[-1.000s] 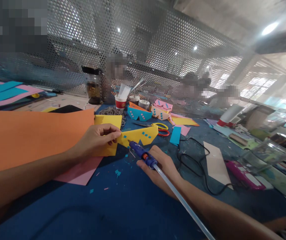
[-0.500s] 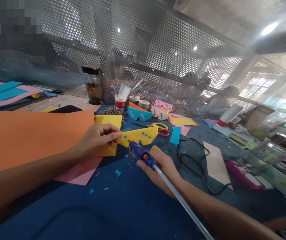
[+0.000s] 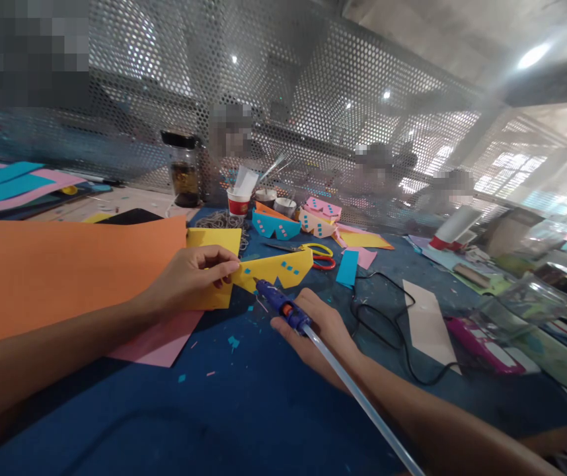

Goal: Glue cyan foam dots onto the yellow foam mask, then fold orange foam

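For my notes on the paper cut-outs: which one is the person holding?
The yellow cut-out with blue squares: the left hand pinches its end, the glue gun is beside it. The blue cut-out and pink cut-out lie farther back, untouched.

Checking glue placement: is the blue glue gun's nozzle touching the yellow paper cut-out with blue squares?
Cannot tell. The head view shows the blue glue gun's nozzle overlapping the yellow paper cut-out's lower edge; any gap is hidden.

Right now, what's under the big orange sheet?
A pink sheet sticks out from under the orange sheet at its lower right corner, on the blue table. The left hand, pinching a yellow paper shape, and its forearm cover that edge; anything else beneath is hidden.
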{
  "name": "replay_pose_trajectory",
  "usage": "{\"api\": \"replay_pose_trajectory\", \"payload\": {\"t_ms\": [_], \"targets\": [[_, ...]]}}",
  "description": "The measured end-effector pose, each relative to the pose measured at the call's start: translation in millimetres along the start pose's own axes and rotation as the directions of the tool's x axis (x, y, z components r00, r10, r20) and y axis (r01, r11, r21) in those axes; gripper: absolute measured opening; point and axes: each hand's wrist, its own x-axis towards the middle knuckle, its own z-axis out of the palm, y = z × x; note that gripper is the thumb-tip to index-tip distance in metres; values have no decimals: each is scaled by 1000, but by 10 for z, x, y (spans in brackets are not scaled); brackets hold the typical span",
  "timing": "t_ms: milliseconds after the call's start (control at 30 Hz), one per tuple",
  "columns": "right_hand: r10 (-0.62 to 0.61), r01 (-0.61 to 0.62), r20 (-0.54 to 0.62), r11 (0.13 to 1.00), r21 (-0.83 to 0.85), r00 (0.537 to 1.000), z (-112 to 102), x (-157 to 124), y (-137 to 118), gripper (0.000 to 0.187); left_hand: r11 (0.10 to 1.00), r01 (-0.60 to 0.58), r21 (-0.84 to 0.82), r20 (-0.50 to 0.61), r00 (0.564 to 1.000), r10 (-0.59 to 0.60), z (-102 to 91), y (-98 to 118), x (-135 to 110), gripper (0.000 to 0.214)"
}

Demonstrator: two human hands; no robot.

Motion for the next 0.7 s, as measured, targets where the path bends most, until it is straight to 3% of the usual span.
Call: {"api": "replay_pose_trajectory", "payload": {"t_ms": [700], "targets": [[7,-7,8,1000,-21,1000,-8,15,-6,28,1000,-4,3,14,1000,4,-14,-13,-3,35]]}}
